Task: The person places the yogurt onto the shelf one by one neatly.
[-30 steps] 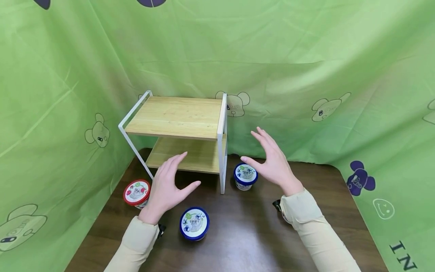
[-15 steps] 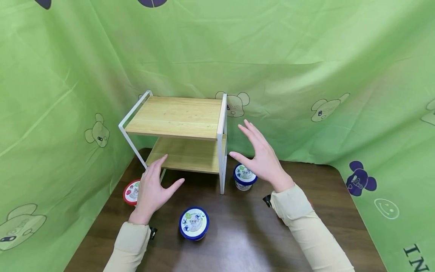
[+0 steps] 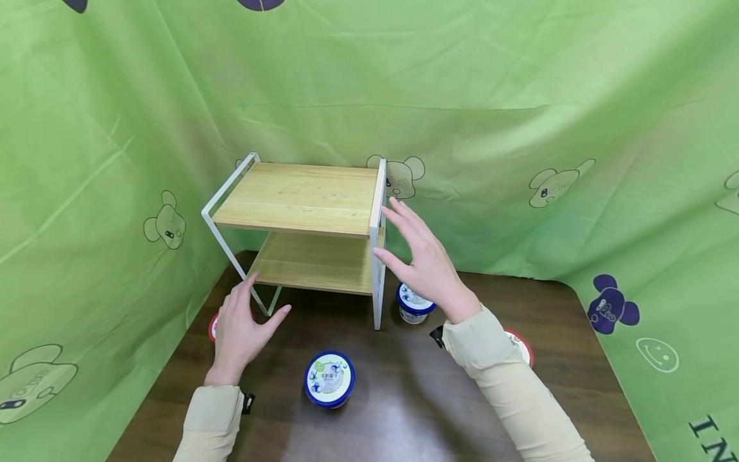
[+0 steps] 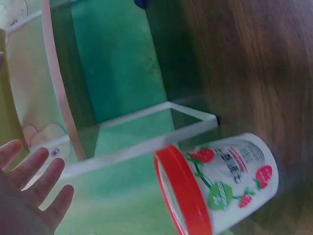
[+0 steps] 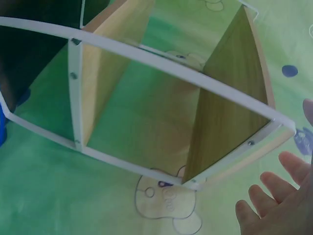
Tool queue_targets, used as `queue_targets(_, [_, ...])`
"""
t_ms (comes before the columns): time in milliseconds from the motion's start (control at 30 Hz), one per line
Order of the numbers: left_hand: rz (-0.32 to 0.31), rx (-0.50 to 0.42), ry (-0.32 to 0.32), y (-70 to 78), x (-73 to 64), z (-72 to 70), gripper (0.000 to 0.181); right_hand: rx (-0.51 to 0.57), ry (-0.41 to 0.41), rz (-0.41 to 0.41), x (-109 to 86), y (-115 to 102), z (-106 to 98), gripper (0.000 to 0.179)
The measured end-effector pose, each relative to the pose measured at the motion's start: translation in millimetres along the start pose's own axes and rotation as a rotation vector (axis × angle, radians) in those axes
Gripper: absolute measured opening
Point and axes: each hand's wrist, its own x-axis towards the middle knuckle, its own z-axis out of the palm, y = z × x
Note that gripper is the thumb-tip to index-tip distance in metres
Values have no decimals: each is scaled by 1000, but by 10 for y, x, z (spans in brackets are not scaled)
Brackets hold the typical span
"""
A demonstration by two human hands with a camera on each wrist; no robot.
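My left hand (image 3: pixel 239 333), fingers spread and thumb out, hovers left of a two-tier shelf rack (image 3: pixel 300 196) with wooden boards and a white frame. It mostly covers a red-lidded tub (image 3: pixel 213 328); the left wrist view shows this tub (image 4: pixel 232 183) upright on the table, with strawberries printed on its side. Beside the rack's right frame, my right hand (image 3: pixel 427 266) is raised with spread fingers and holds nothing. In the right wrist view its fingertips (image 5: pixel 271 186) are close to the upper board's end. Behind that hand stands a blue-lidded tub (image 3: pixel 413 313).
Another blue-lidded tub (image 3: pixel 330 380) stands in front of the rack on the dark wooden table (image 3: pixel 398 391). A second red-lidded tub (image 3: pixel 521 347) is partly hidden by the right sleeve. Green printed cloth (image 3: pixel 491 128) hangs behind and at both sides.
Both hands have drifted left, the right one also upward toward the rack's side. The left hand now covers more of its red-lidded tub; the right-hand red-lidded tub has come into view.
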Motion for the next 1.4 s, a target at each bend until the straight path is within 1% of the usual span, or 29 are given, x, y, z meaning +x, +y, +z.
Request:
queue_targets(267, [-88,-2,66,-147,-60,-77,94,23,23,-93,102,-76,52,63])
queue_targets(400, [-133,14,79,-213,-97,-119,97,22,36,-122,151,-100,71,60])
queue_targets(600, [-209,54,89,-309,-147,-161,105,22,25,-149,263,-125,95,59])
queue_targets(833, [-316,83,72,-449,-232,-124,110,46,13,-160,312,-145,134,42])
queue_targets(933, [-367,91,68,-524,-285,-97,110,57,32,-166,299,-137,160,39])
queue_targets(1033, [-409,94,59,-597,-337,-66,110,61,70,-184,279,-111,187,37])
queue_targets(1133, [-431,98,49,-659,-378,-36,111,61,99,-194,256,-74,206,35])
queue_targets(1200, [-438,99,44,-692,-399,-15,112,60,103,-194,244,-51,208,33])
queue_targets(1400, [-452,108,45,-756,-438,35,115,57,65,-187,262,-32,179,32])
